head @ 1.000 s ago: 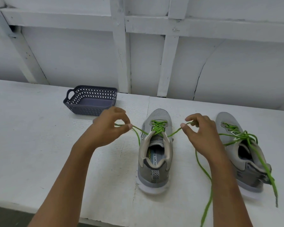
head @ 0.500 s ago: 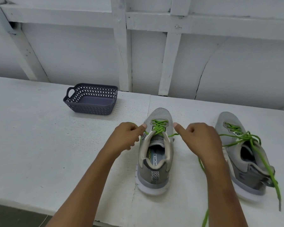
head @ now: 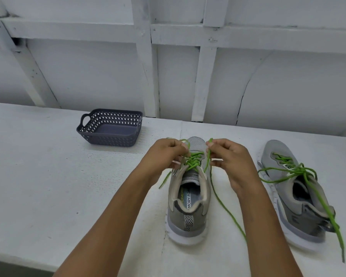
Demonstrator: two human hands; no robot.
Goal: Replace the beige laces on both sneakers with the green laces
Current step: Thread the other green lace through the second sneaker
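Two grey sneakers stand on the white table, heels toward me. The middle sneaker [head: 189, 204] carries a green lace [head: 194, 159] crossed through its eyelets. My left hand [head: 164, 154] pinches the left end of that lace above the tongue, and my right hand [head: 230, 158] pinches the right end; both hands hover close together over the toe. Loose lace tails trail down on either side of the shoe. The right sneaker [head: 296, 196] leans outward, with its own green lace [head: 300, 172] loosely threaded and one long end hanging over the heel.
A dark blue perforated basket [head: 110, 127] sits at the back left of the table [head: 38, 186]. White wall panels and beams rise behind. The table's front edge runs along the lower left.
Both hands came inward from wide apart and rose over the middle sneaker's toe, bringing the two lace ends close together. The right sneaker did not move.
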